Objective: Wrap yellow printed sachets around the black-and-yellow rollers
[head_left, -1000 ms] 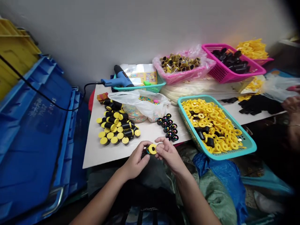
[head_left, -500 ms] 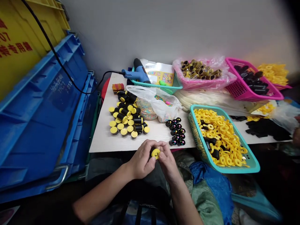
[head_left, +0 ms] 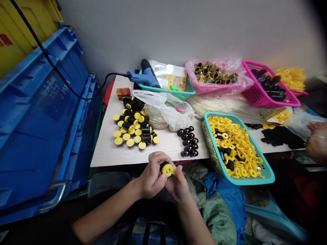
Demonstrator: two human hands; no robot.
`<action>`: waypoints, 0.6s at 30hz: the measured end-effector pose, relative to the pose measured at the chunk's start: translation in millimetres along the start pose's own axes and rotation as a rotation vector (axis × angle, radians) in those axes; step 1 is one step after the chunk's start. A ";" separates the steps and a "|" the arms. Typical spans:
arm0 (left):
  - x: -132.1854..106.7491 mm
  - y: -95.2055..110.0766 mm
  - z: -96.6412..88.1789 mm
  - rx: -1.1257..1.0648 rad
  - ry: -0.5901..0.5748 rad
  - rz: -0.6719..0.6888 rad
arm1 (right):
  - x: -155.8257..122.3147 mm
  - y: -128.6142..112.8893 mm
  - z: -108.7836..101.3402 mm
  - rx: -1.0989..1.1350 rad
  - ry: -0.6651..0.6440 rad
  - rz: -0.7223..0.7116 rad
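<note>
Just off the counter's [head_left: 107, 154] near edge, the left hand [head_left: 152, 178] pinches a yellow ring cap [head_left: 168, 169] between thumb and fingers; the right hand [head_left: 180, 186] is at its side tab [head_left: 174, 173], whether pinching I can't tell.

One head-worn camera looks forward and down at the hands [head_left: 152, 178] and table [head_left: 108, 154].

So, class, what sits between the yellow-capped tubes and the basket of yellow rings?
A cluster of small black cups; the head view shows them.
</note>
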State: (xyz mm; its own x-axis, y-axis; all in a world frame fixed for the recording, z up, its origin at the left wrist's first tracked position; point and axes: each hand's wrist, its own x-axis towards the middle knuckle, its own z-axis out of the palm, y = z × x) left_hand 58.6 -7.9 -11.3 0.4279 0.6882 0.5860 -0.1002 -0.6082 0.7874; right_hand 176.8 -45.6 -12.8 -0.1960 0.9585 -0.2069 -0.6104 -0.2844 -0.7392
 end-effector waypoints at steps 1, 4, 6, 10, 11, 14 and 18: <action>0.0 -1.2 -1.7 -0.081 -0.022 -0.029 | -0.7 -1.3 -3.2 0.042 -0.021 0.037; 0.7 -4.2 -6.4 -0.241 -0.086 -0.088 | -2.2 -1.3 -11.7 0.115 -0.082 0.091; 2.0 -4.6 -8.5 -0.189 -0.108 -0.074 | -2.8 2.3 -14.7 0.121 -0.084 0.068; 5.5 -1.3 -8.8 0.140 -0.190 0.008 | -3.1 11.3 -15.4 0.088 0.062 -0.014; 5.7 -0.2 -7.9 0.197 -0.209 0.015 | -3.2 12.3 -15.1 0.077 0.101 -0.026; 4.2 1.3 -2.7 0.217 -0.184 -0.009 | -3.1 9.6 -14.1 0.083 0.132 -0.006; 3.5 0.9 3.3 -0.058 0.025 -0.330 | -1.2 -3.0 -14.1 0.120 -0.005 0.131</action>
State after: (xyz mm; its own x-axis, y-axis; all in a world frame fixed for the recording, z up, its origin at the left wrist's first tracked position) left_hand 63.0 -7.3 -9.2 0.4239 0.8540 0.3017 -0.0116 -0.3279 0.9446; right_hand 189.7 -45.6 -19.3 -0.2838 0.9131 -0.2927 -0.6665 -0.4073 -0.6245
